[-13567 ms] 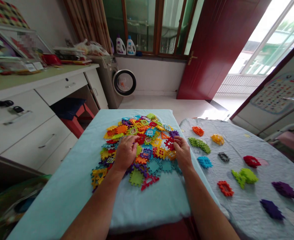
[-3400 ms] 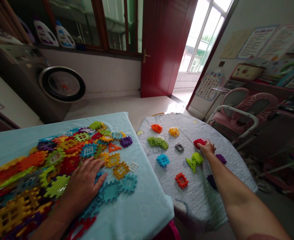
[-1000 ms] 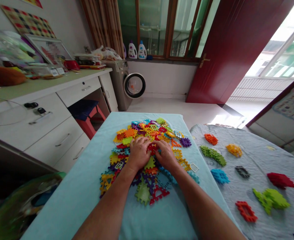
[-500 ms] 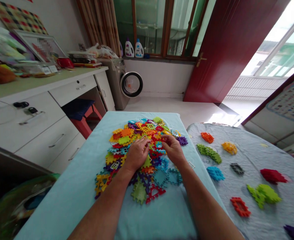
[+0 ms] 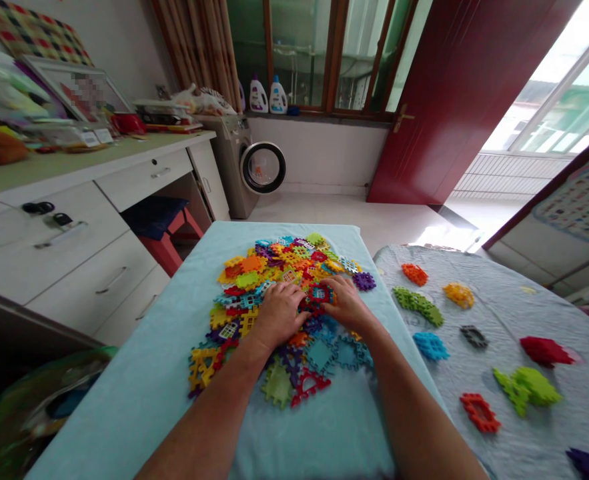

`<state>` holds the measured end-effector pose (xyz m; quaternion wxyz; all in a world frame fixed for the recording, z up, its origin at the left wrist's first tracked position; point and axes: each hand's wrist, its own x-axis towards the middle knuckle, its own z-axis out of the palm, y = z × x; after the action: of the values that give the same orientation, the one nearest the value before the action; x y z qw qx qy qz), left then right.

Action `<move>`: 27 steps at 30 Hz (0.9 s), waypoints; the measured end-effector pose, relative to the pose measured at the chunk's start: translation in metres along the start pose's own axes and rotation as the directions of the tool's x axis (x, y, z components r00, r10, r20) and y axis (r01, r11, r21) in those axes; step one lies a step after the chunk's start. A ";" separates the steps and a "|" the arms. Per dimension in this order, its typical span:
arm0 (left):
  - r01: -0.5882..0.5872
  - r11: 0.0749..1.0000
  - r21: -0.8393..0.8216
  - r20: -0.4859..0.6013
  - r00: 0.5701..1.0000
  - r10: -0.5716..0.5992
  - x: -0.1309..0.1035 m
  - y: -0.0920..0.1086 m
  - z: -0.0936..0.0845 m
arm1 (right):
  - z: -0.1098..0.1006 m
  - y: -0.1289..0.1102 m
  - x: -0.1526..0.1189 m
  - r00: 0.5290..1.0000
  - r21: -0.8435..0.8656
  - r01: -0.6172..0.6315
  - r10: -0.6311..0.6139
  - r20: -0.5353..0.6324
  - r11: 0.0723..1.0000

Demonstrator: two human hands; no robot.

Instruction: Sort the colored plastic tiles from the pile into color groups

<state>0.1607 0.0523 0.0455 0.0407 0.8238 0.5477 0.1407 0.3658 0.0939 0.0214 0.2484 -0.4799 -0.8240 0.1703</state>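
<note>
A heap of colourful interlocking plastic building pieces point(image 5: 248, 280) lies on a cloth-covered table, many of them square with notched edges. My left hand point(image 5: 280, 312) rests palm down on the middle of the heap, fingers stretched forward and thumb apart. My right hand point(image 5: 348, 301) is on the heap's right side, its thumb and fingers spread around the right edge of a red piece with a light blue window point(image 5: 320, 292). That piece lies between my two hands; whether either grips it, I cannot tell. Closer to me are a pale green piece point(image 5: 278, 381) and a red triangular piece point(image 5: 310, 385).
The light blue tablecloth point(image 5: 169, 373) covers the table. To its right, a second cloth-covered surface point(image 5: 454, 347) carries pieces grouped by colour, including green ones point(image 5: 418, 305) and red ones point(image 5: 547, 351). White drawers point(image 5: 84, 233) and a stool point(image 5: 157, 223) stand at left.
Both hands have lowered onto the heap and their fingers have spread from a more pinched shape. The piece with the blue window now lies between them, framed in red.
</note>
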 end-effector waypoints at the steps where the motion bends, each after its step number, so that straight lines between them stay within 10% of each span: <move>1: 0.004 1.000 -0.003 0.007 1.000 -0.004 0.000 0.001 0.000 | 0.000 0.000 0.000 1.000 -0.003 -0.005 0.005 0.006 1.000; 14: 0.001 0.999 -0.043 0.016 1.000 0.000 0.000 0.001 -0.001 | 0.004 0.005 0.000 0.995 0.083 0.020 -0.011 -0.101 0.996; 23: -0.032 0.994 -0.104 -0.214 0.977 0.009 -0.001 0.015 -0.002 | 0.002 0.014 0.003 0.961 0.280 -0.024 0.099 -0.257 0.960; 27: -0.084 0.990 -0.111 -0.102 0.992 0.072 -0.002 0.018 0.002 | -0.007 0.013 0.004 0.937 0.304 -0.051 0.150 -0.314 0.951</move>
<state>0.1763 0.0439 0.0472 0.0558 0.8330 0.5074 0.2135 0.3771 0.1035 0.0216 0.4431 -0.5018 -0.7100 0.2185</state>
